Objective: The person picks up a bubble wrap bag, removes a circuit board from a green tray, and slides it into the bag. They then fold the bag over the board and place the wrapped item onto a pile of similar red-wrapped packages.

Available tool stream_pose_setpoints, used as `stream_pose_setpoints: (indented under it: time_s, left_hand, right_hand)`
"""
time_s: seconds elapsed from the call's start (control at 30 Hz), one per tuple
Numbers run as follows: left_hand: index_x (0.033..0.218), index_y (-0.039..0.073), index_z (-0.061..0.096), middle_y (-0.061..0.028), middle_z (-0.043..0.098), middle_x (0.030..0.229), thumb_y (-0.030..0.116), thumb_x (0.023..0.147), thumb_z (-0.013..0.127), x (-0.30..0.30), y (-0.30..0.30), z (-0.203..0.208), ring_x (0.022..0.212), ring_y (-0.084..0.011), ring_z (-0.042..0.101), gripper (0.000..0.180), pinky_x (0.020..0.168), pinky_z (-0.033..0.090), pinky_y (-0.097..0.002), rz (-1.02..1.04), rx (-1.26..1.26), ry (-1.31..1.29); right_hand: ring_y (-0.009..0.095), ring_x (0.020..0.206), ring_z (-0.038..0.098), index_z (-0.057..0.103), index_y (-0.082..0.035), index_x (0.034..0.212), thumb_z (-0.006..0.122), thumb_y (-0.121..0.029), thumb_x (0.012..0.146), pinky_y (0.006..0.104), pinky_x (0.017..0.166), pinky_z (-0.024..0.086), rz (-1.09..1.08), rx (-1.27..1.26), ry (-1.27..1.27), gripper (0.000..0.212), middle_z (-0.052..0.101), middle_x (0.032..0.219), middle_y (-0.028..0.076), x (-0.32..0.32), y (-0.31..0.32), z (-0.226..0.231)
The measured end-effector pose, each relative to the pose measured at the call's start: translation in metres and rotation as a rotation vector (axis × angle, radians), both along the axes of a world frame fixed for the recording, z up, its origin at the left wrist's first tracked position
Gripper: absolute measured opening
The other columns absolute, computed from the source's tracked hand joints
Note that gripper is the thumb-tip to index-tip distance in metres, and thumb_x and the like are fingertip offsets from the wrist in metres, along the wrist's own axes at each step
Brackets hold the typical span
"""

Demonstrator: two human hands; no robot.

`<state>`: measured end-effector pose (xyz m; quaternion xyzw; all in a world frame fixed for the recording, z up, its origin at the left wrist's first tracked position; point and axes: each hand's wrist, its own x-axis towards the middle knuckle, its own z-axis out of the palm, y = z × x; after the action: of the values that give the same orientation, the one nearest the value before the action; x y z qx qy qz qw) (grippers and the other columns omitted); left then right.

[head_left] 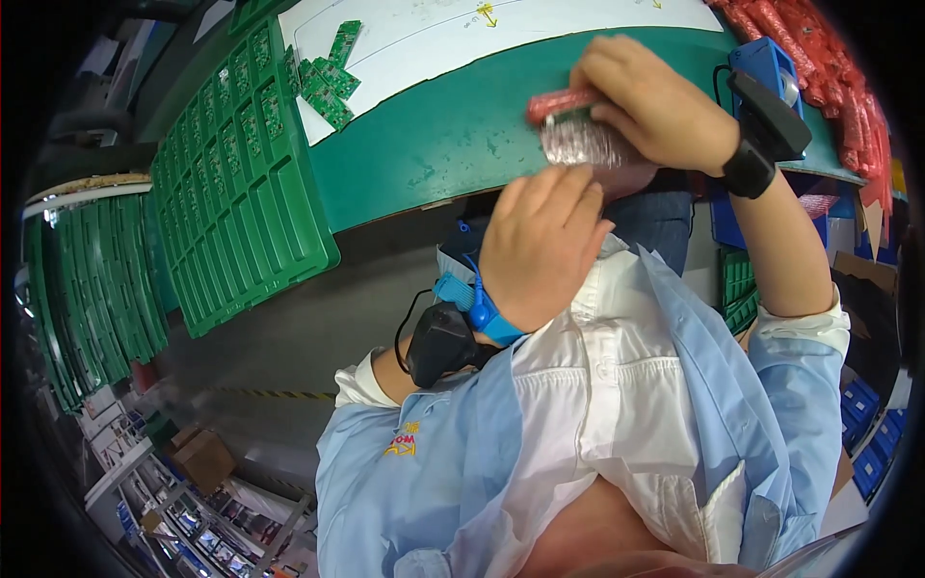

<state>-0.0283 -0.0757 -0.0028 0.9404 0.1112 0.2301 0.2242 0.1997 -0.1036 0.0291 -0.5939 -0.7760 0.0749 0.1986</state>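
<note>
Glossy plastic wrap, smooth plastic tray

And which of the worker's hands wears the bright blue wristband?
The left hand, with the bright blue wristband; the right hand wears a black wrist strap, nothing blue.

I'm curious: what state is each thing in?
Shiny pinkish-red plastic packet: held, blurred.
Right bare hand: gripping the packet.
Left bare hand: fingers at packet's near edge.
Blue wrist strap: fastened.
Loose green rectangular circuit boards: overlapping.
Green compartmented plastic tray: partly filled.
Red bubble-wrapped bundles: heaped.
Green plastic trays, far left: stacked.
</note>
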Motion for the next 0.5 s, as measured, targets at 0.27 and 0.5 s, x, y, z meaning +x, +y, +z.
stream_pose_setpoints:
  time_s: [0.27, 0.5]
  left_hand:
    - [0.112, 0.000, 0.062, -0.0130, 0.060, 0.120, 0.019, 0.080, 0.071, 0.010, 0.001, -0.011, 0.113, -0.0301, 0.053, 0.038, 0.097, 0.043, -0.0420, -0.012, 0.082, -0.016]
    - [0.120, 0.001, 0.059, -0.0127, 0.059, 0.123, 0.020, 0.080, 0.072, 0.009, 0.002, -0.009, 0.117, -0.0307, 0.051, 0.046, 0.099, 0.042, -0.0430, -0.020, 0.037, 0.025]
  right_hand:
    - [0.034, 0.087, 0.056, 0.061, -0.001, 0.099, 0.069, -0.005, 0.079, 0.0395, 0.076, 0.047, -0.037, 0.327, -0.065, 0.022, 0.056, 0.092, 0.013, 0.002, -0.001, -0.019]
    - [0.032, 0.086, 0.059, 0.065, 0.000, 0.098, 0.072, -0.005, 0.077, 0.0383, 0.075, 0.050, 0.059, 0.261, -0.009, 0.023, 0.058, 0.092, 0.012, 0.008, -0.014, -0.017]
